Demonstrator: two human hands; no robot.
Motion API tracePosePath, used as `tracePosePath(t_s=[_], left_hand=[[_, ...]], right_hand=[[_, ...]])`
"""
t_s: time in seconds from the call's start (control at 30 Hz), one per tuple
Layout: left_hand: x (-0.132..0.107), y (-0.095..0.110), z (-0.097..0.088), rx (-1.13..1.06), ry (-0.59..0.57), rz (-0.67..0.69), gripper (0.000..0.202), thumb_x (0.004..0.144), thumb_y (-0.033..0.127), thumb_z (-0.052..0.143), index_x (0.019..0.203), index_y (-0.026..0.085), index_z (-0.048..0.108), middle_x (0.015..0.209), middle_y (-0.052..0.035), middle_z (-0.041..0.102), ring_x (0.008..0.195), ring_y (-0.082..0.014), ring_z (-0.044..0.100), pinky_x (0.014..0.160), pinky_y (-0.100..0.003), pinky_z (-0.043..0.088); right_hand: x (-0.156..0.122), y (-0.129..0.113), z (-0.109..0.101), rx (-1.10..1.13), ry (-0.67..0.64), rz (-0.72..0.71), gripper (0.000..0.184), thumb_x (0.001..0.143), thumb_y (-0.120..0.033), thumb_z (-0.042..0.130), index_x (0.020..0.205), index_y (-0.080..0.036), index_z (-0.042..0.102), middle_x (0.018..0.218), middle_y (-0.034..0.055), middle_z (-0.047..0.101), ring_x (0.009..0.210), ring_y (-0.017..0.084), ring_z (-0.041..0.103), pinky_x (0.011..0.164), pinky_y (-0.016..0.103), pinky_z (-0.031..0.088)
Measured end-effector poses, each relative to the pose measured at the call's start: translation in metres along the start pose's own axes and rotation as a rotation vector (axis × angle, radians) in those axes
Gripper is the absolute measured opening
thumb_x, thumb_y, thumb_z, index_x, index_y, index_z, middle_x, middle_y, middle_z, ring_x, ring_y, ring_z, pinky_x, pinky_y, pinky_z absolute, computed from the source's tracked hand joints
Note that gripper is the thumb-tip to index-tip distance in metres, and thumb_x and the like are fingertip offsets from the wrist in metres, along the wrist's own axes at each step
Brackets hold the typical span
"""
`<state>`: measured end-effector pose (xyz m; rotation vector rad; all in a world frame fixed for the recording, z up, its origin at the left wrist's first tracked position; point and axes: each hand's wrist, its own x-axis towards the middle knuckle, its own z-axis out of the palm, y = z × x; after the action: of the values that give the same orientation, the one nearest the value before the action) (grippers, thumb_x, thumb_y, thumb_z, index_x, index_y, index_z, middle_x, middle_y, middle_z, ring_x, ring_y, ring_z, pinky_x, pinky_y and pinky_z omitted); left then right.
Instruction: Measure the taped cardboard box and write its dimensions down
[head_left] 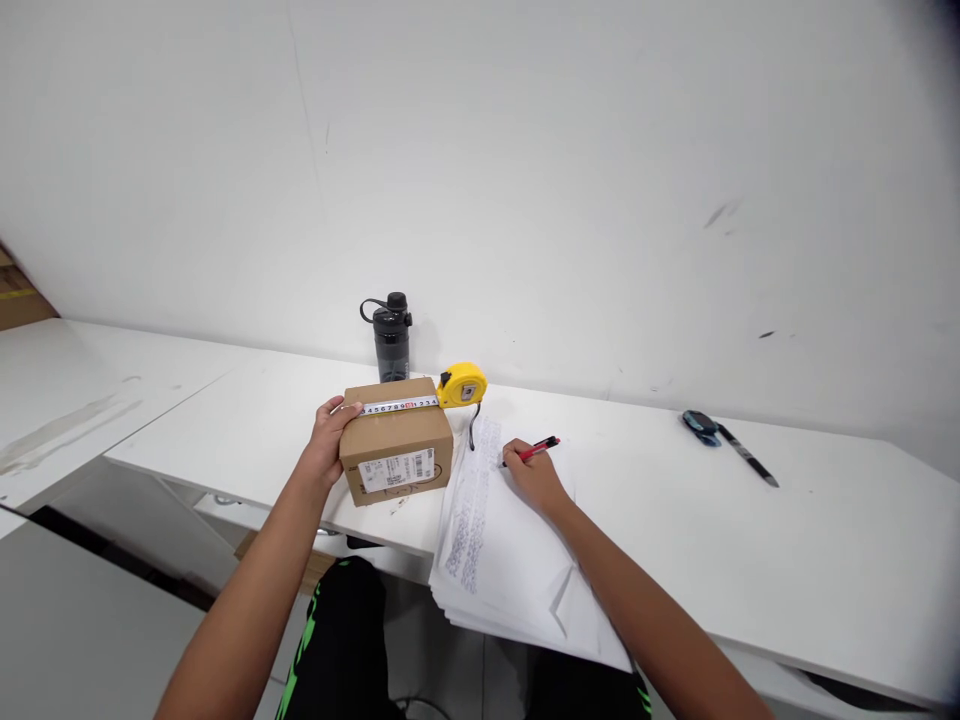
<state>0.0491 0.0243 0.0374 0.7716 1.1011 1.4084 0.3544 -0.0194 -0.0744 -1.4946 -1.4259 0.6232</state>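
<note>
A small cardboard box (397, 432) with a white shipping label on its front stands on the table. My left hand (330, 437) is closed on its left side, the thumb pressing the tape blade (397, 406) onto the top. The blade runs across to the yellow tape measure (462, 386) at the box's right edge, with a dark strap hanging down. In my right hand (534, 472) is a red pen (537, 449), its tip at the stack of paper (517, 570). Dense handwriting in columns covers the sheet's left part; the hand and wrist rest on the page.
Behind the box stands a dark water bottle (392, 338). A dark blue object (700, 427) and a black pen-like item (748, 456) lie on the white table (660, 500) to the right. A white wall rises at the back. The paper overhangs the front edge.
</note>
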Motion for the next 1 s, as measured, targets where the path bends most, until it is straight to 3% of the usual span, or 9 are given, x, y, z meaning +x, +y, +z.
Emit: tracePosePath(t_s=[0.27, 0.57, 0.63, 0.73, 0.83, 1.0], left_hand=[[0.002, -0.001, -0.001, 0.003, -0.007, 0.006, 0.062, 0.068, 0.02, 0.076, 0.12, 0.021, 0.043, 0.089, -0.0045, 0.063, 0.062, -0.0143, 0.062, 0.056, -0.026, 0.052], [0.009, -0.003, -0.005, 0.01, -0.009, 0.01, 0.061, 0.068, 0.02, 0.077, 0.119, 0.021, 0.044, 0.086, -0.0036, 0.063, 0.06, -0.0159, 0.064, 0.052, -0.026, 0.052], [0.009, -0.003, -0.005, 0.016, -0.01, 0.009, 0.06, 0.069, 0.021, 0.076, 0.119, 0.021, 0.045, 0.085, -0.0033, 0.063, 0.06, -0.0159, 0.064, 0.052, -0.026, 0.052], [0.008, -0.002, -0.005, 0.026, -0.004, 0.006, 0.061, 0.068, 0.021, 0.077, 0.12, 0.022, 0.045, 0.084, -0.0026, 0.063, 0.059, -0.0158, 0.064, 0.051, -0.025, 0.052], [0.009, -0.002, -0.006, 0.027, -0.01, 0.005, 0.064, 0.067, 0.021, 0.078, 0.121, 0.022, 0.044, 0.083, -0.0021, 0.063, 0.059, -0.016, 0.064, 0.051, -0.025, 0.051], [0.01, -0.003, -0.008, 0.032, -0.022, 0.016, 0.061, 0.067, 0.023, 0.078, 0.118, 0.024, 0.044, 0.085, -0.0014, 0.063, 0.061, -0.0158, 0.065, 0.054, -0.026, 0.052]], right_hand=[[0.001, -0.004, -0.002, 0.011, -0.037, 0.007, 0.016, 0.071, -0.032, 0.043, 0.059, -0.023, 0.048, 0.057, -0.0026, 0.05, 0.06, 0.015, 0.046, 0.06, 0.027, 0.037], [0.003, -0.002, 0.0, -0.053, 0.016, -0.007, 0.017, 0.076, -0.029, 0.042, 0.061, -0.023, 0.048, 0.056, -0.0029, 0.051, 0.056, 0.015, 0.047, 0.055, 0.026, 0.038], [0.004, 0.0, -0.001, -0.093, 0.071, -0.024, 0.017, 0.079, -0.032, 0.044, 0.067, -0.023, 0.052, 0.061, -0.0015, 0.055, 0.059, 0.016, 0.05, 0.058, 0.027, 0.04], [0.006, 0.002, -0.007, -0.165, 0.157, -0.082, 0.02, 0.083, -0.035, 0.047, 0.09, -0.023, 0.061, 0.086, 0.0039, 0.063, 0.073, 0.019, 0.056, 0.068, 0.03, 0.044], [0.008, 0.008, -0.015, -0.248, 0.23, -0.092, 0.033, 0.084, -0.029, 0.045, 0.112, -0.022, 0.06, 0.108, 0.0084, 0.059, 0.08, 0.02, 0.057, 0.07, 0.033, 0.045], [0.014, 0.018, -0.021, -0.359, 0.286, -0.007, 0.038, 0.084, -0.021, 0.043, 0.117, -0.024, 0.062, 0.101, 0.0073, 0.06, 0.078, 0.02, 0.057, 0.065, 0.032, 0.041]])
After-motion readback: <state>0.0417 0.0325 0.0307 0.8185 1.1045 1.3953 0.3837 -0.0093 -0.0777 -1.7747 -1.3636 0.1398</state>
